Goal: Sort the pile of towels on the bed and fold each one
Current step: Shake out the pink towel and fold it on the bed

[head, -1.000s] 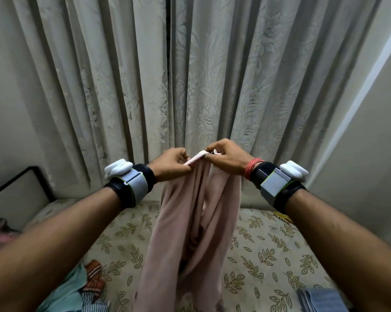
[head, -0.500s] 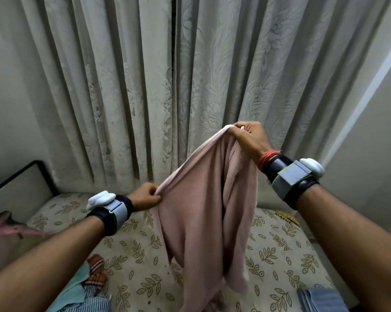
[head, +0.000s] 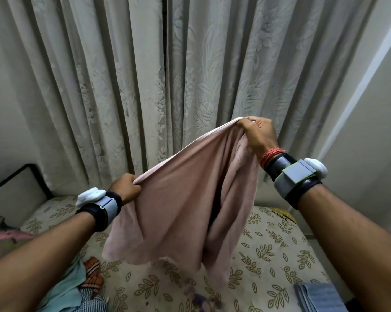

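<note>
A pink towel [head: 185, 199] is held up in the air over the bed [head: 280, 255], in front of the curtain [head: 145, 86], and no part of it is seen to touch the bed. One end of its top edge is pinched in the left hand [head: 126, 188], low at about 8 o'clock in the picture, with the fingers curled tight on the cloth. The other end is gripped in the right hand [head: 256, 134], higher up at about 2 o'clock, with the fingers closed on a bunch of cloth. The top edge is pulled nearly straight between the two hands, so the long line of the towel is tilted, from 8 o'clock up to 2 o'clock. The rest hangs down toward 6 o'clock in soft, loose folds, and the bottom corners are not lined up. The step in hand is judged to be the opening out of this one towel, before any fold is made. For the next move, the hands likely need to be brought level and the cloth shaken flat. A heap of loose cloth [head: 64, 287] is seen at 7 o'clock on the bed, and a folded blue towel [head: 318, 298] at 5 o'clock, so much of the job looks left.
</note>
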`<state>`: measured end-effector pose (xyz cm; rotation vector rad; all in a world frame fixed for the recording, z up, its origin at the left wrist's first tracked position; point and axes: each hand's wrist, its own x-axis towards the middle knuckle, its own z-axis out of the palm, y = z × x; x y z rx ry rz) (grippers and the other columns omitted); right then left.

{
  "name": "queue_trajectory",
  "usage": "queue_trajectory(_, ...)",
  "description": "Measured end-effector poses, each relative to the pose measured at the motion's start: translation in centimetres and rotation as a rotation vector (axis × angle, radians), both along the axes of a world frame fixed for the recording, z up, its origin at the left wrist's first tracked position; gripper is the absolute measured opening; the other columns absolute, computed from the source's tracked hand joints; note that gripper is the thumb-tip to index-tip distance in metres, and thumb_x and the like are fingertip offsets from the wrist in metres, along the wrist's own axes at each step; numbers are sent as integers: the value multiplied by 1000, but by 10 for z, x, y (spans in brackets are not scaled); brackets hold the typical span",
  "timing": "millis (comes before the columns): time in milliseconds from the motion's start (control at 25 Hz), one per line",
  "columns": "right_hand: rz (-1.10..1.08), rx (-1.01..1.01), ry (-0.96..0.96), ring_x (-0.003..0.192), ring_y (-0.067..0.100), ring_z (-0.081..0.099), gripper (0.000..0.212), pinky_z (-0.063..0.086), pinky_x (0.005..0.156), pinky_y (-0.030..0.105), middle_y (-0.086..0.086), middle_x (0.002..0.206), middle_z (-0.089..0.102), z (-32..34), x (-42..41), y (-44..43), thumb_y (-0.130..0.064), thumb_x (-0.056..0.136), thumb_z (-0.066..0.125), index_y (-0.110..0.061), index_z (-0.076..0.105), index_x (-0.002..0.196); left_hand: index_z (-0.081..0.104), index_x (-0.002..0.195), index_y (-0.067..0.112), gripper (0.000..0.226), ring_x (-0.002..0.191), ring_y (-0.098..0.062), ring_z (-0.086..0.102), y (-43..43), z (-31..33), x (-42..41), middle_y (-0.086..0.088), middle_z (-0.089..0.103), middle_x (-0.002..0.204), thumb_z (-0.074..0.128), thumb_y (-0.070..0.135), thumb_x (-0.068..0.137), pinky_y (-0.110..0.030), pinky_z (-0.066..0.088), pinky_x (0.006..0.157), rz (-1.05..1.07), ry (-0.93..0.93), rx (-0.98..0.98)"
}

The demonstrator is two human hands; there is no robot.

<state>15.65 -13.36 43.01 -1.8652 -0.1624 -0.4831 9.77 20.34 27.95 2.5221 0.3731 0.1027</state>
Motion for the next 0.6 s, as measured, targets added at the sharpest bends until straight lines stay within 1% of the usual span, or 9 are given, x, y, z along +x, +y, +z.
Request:
queue_trajectory(80,4,13,-25,60,9,35,29,29,58,29,1,64,38,0,0,0,-27,86,64,-10,61,62,50,57,17,24,71,-28,59,15,-12,-4,-5,56,62,56,5,78,-30,34,57,59,64,45)
queue_trajectory(160,1,19,-43,60,9,36,31,30,57,28,3,65,39,0,1,0,-25,87,65,-3,65,66,57,64,16,19,79,-31,65,27,-23,-11,-10,64,72,52,4,79,-30,40,61,104,67,-30)
queue_trajectory(240,-18,-23,-23,61,10,39,26,34,61,28,0,62,42,0,5,-1,-24,88,66,-11,66,66,62,71,11,20,82,-30,65,29,-25,-15,-15,67,79,47,5,83,-35,44,68,119,-15,-197)
queue_trajectory(320,9,-146,90,71,10,50,5,43,70,26,-4,70,53,-3,8,1,-23,86,72,-18,71,85,66,78,5,27,82,-24,60,18,-13,-13,-20,69,85,45,22,82,-41,49,75,75,-190,-318)
queue_trajectory(400,143,-304,218,84,10,55,32,45,74,17,-3,87,56,-8,4,10,-18,82,79,-15,68,112,68,85,2,41,82,-21,59,3,10,-8,-19,70,87,45,36,80,-43,50,78,-28,-334,-344)
queue_trajectory(440,225,-381,251,83,9,55,41,45,73,12,-2,89,55,-11,-1,15,-18,81,83,-15,65,118,68,85,3,41,80,-20,58,-8,23,-5,-17,69,85,46,38,80,-41,49,76,-106,-372,-316)
queue_trajectory(480,321,-466,259,84,8,56,49,46,76,13,-1,93,58,-14,-6,22,-22,79,85,-14,66,124,67,82,4,40,76,-19,57,-22,37,-3,-15,68,80,46,38,81,-38,47,72,-189,-380,-259)
queue_trajectory(560,528,-674,278,98,9,61,59,47,93,20,0,108,66,-22,-20,40,-34,76,88,-22,66,130,64,75,5,39,68,-19,54,-52,61,-5,-13,63,72,49,40,84,-37,43,65,-323,-376,-119)
queue_trajectory(600,601,-771,291,99,7,61,59,47,93,20,-2,109,68,-29,-25,48,-39,76,87,-25,67,130,62,72,5,41,66,-20,54,-66,68,-6,-12,61,69,51,42,85,-37,42,63,-378,-384,-56)
